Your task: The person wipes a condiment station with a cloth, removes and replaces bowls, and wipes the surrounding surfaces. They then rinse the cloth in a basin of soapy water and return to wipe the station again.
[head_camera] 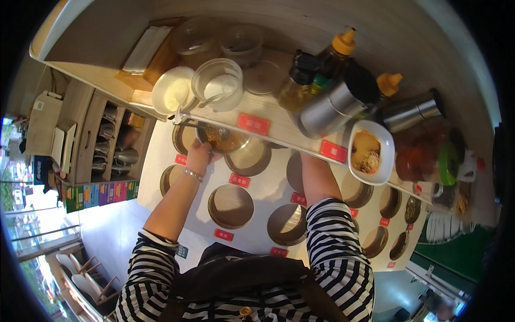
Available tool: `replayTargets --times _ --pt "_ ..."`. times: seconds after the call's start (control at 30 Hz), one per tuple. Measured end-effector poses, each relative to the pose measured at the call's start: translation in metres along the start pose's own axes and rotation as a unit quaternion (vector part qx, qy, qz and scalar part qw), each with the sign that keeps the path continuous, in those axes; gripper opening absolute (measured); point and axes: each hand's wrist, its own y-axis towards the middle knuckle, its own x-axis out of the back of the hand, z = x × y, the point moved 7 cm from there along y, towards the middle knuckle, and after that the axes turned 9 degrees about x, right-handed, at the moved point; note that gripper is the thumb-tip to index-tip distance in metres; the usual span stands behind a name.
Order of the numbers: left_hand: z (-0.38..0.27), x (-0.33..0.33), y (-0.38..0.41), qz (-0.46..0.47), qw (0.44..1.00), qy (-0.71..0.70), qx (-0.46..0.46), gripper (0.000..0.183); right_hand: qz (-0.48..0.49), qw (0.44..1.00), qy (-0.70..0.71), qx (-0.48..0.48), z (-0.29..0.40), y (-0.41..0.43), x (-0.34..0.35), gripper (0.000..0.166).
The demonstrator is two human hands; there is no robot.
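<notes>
My left hand (199, 155) grips the near-left rim of a round metal bowl (238, 143) holding orange-brown crumbly seasoning. A dark utensil handle (185, 124) reaches out from the bowl's left side. The bowl sits over the back of a pale counter (263, 197), partly under the front edge of a wooden shelf (265, 106). Round cut-outs (231, 206) run across the counter. My right forearm (320, 177) reaches in beneath the shelf, and the shelf hides that hand. Nearest to that arm is a white dish (390, 153) of brown sauce on the shelf edge.
Along the shelf stand a white bowl (157, 94), a clear plastic tub (233, 98), a steel dispenser (330, 112), a yellow-capped bottle (344, 42) and a green-lidded jar (448, 165). Red labels (239, 180) with writing mark the counter. At left, a cabinet (82, 133) holds metal pitchers.
</notes>
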Motion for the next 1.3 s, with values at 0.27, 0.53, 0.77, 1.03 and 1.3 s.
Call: replayTargets --times 0.27,0.53,0.77,1.03,1.3 --pt "-0.010 -0.038 0.057 0.054 0.999 0.009 -0.004 0.027 -0.092 0.982 -0.081 -0.143 -0.102 -0.094 0.066 0.038" --pt "0.013 -0.039 0.018 0.075 0.997 -0.016 -0.031 0.041 -0.050 0.961 -0.136 -0.237 -0.093 -0.206 0.094 0.046" --pt "0.074 0.017 -0.070 0.115 0.987 0.094 -0.056 0.042 -0.008 0.970 -0.098 -0.220 -0.001 -0.267 0.118 0.056" --pt "0.113 0.000 -0.129 0.198 0.967 0.153 -0.042 0.041 0.048 0.986 -0.038 -0.155 0.113 -0.352 0.140 0.051" --pt "0.171 -0.110 -0.175 0.324 0.925 0.187 -0.069 0.037 -0.003 0.984 0.166 -0.065 0.153 -0.441 0.182 0.048"
